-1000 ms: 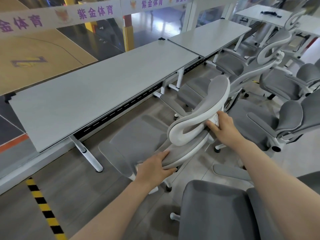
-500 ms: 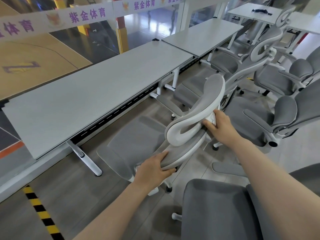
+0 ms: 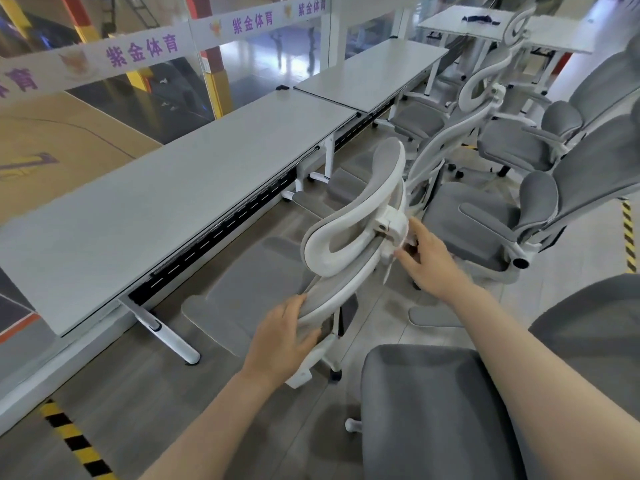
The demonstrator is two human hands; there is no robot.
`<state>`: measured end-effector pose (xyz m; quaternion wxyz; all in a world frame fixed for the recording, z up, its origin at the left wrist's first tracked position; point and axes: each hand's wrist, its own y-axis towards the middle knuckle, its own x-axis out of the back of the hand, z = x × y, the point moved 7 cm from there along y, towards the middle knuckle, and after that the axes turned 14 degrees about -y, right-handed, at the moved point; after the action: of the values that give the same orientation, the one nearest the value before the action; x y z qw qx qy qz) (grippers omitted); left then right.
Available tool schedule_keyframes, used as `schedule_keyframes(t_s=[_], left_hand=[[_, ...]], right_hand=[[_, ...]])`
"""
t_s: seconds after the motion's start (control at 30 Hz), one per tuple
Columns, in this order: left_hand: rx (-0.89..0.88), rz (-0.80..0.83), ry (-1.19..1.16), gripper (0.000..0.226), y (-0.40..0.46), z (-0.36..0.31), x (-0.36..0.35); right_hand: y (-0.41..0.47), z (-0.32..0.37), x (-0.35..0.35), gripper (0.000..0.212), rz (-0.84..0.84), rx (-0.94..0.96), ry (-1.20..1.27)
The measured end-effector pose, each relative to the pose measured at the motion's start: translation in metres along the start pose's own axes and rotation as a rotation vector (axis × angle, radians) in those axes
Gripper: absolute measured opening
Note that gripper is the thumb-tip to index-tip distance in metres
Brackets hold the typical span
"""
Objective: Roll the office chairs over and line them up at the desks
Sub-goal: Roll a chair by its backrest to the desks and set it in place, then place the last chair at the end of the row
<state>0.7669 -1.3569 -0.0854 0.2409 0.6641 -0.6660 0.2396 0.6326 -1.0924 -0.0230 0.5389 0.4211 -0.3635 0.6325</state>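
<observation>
We see a chair [image 3: 349, 237] with a white frame and grey mesh, more grey chairs [image 3: 519, 216] beside it, a pale grey table [image 3: 156, 206], a grey wood-grain floor [image 3: 145, 393] with yellow-and-black striped tape [image 3: 74, 441], and purple characters on a white banner [image 3: 142, 51]

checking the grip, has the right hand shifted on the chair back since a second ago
Yes. The right hand has come off the white frame of the chair and now sits lower, toward the person, fingers loose beside its white joint.
</observation>
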Motion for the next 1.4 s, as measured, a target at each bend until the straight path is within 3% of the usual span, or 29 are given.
schedule_keyframes(t_s=[0.23, 0.47, 0.97, 1.13, 1.27, 1.4], left_hand=[[-0.190, -0.079, 0.125, 0.062, -0.038, -0.043, -0.010], [-0.280, 0.016, 0.165, 0.060, -0.057, -0.100, -0.065], [-0.365, 0.533, -0.035, 0.057, -0.141, -0.265, -0.327], [-0.361, 0.732, -0.068, 0.061, -0.183, -0.318, -0.410], [-0.295, 0.900, -0.077, 0.075, -0.211, -0.345, -0.467], [-0.243, 0.964, -0.044, 0.100, -0.233, -0.359, -0.504]], right_hand=[[-0.099, -0.060, 0.009, 0.071, -0.029, -0.096, -0.054], [-0.218, -0.157, 0.036, 0.067, -0.035, -0.226, -0.067], [-0.473, -0.335, 0.141, 0.033, -0.284, -0.414, -0.253], [-0.519, -0.394, 0.137, 0.037, -0.166, -0.574, -0.106], [-0.511, -0.412, 0.130, 0.049, -0.078, -0.555, 0.116], [-0.493, -0.417, 0.131, 0.061, -0.040, -0.554, 0.068]])
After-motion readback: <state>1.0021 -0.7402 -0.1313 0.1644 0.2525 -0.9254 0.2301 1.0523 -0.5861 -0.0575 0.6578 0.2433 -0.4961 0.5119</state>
